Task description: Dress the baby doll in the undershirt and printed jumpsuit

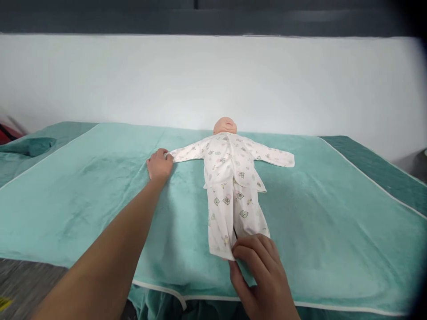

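Note:
A baby doll [225, 126] lies on its back, its head toward the wall. It wears a white printed top [223, 161] with both sleeves spread wide, and matching white trousers [220, 218]. My left hand [160, 163] is closed on the cuff end of the sleeve at the left; its fingertips are partly hidden. Down at the trouser hems, my right hand [262, 271] pinches the lower inner edge of a leg between thumb and fingers. The other sleeve [276, 157] lies flat, untouched. The doll's hands are not visible.
A light green towel [327, 231] with white edging covers the surface, over a darker green cloth [376, 169]. Behind stands a white wall [133, 80]. A red item [8, 133] sits at the far left, and grey floor [26, 282] shows at lower left.

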{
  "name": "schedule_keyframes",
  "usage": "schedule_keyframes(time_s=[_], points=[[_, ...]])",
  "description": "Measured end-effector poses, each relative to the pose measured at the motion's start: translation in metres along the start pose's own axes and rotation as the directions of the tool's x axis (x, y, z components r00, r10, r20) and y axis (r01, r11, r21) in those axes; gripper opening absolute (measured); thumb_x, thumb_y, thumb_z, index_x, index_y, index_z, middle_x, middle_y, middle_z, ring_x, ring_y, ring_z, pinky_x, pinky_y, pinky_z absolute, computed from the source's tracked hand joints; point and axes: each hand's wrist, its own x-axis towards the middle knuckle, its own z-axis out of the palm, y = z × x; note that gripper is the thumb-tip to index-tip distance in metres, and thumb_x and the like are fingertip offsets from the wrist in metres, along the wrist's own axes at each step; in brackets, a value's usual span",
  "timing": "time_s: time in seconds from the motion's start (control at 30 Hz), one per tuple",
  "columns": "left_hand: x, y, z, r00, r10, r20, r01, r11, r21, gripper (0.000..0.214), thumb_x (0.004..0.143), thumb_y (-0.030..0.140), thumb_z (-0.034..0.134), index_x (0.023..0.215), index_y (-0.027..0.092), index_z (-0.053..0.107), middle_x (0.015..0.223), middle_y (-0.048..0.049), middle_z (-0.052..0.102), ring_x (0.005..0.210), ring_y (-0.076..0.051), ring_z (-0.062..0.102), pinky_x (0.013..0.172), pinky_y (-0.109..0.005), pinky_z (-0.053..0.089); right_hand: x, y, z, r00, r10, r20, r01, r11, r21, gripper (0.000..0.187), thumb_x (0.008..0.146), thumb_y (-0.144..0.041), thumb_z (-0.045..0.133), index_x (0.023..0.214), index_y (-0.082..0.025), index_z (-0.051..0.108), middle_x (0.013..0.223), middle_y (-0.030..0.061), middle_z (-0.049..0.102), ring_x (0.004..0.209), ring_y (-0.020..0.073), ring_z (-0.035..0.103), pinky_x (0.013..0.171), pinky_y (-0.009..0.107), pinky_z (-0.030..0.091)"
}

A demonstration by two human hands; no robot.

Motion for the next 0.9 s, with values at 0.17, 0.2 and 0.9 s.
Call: schedule_keyframes(time_s=[0.17, 0.2, 0.9], points=[[-0.001, 0.002, 0.000, 1.000, 0.007, 0.002, -0.007, 1.000, 0.012, 0.029, 0.088, 0.030, 0.043, 0.106, 0.024, 0.064, 0.111, -0.0101, 0.070, 0.113, -0.030, 0.059, 0.099, -0.044, 0.037, -0.002, 0.011, 0.010, 0.998, 0.005, 0.058, -0.002, 0.998, -0.057, 0.017, 0.086, -0.017, 0.068, 0.093, -0.020, 0.053, 0.094, 0.0053, 0.060, 0.088, 0.0218, 0.053, 0.081, 0.038, 0.039], [-0.001, 0.002, 0.000, 1.000, 0.007, 0.003, -0.007, 1.000, 0.012, 0.029, 0.088, 0.030, 0.043, 0.106, 0.024, 0.064, 0.111, -0.0100, 0.070, 0.113, -0.030, 0.059, 0.099, -0.044, 0.037, -0.003, 0.013, 0.010, 0.998, -0.004, 0.069, 0.008, 0.999, -0.047, 0.016, 0.087, -0.017, 0.067, 0.093, -0.020, 0.053, 0.094, 0.0052, 0.059, 0.088, 0.0214, 0.053, 0.080, 0.038, 0.040], [0.000, 0.004, 0.001, 0.999, 0.032, -0.001, -0.032, 0.998, 0.053, 0.027, 0.087, 0.029, 0.043, 0.099, 0.024, 0.067, 0.117, -0.0091, 0.069, 0.115, -0.031, 0.057, 0.097, -0.046, 0.039, -0.014, 0.016, 0.006, 0.997, -0.015, -0.081, 0.009, 0.997, -0.072, 0.029, 0.087, -0.013, 0.065, 0.114, -0.020, 0.058, 0.109, 0.0095, 0.061, 0.103, 0.0242, 0.055, 0.087, 0.040, 0.046]])
